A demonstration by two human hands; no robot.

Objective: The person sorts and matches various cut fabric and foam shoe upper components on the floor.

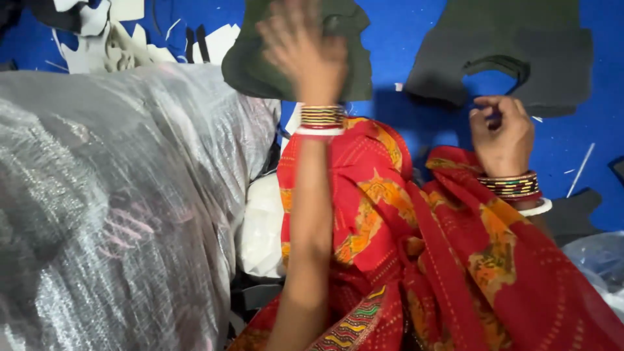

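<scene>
- Left hand [300, 47] is up on the dark green cut piece [296, 62], fingers spread and laid over the cloth; it is blurred, so I cannot tell whether it pinches the cloth or only presses on it.
- That cut piece lies on the blue mat [416, 39], its near edge just above the red sari [416, 260] that drapes the lap.
- Right hand [502, 133] is curled shut, fingertips pinched on something small; what it is I cannot make out.
- It sits at the near edge of the second dark piece [513, 58], right by the curved notch cut into that piece, and well apart from the green piece.
- Bangles [322, 118] ring the left wrist, another stack on the right wrist.
- A big clear plastic bag [110, 201] bulges beside the green piece, on its left and nearer the camera.
- White and dark offcuts [117, 32] lie on the mat beyond the bag, left of the green piece.
- My read: this is the handling step on the green piece, the left hand working it while the right keeps to the notched one.
- A next move, as I judge it, calls for a firm pinch on the green piece's edge, since thin limp cloth folds and slides under an open palm.
</scene>
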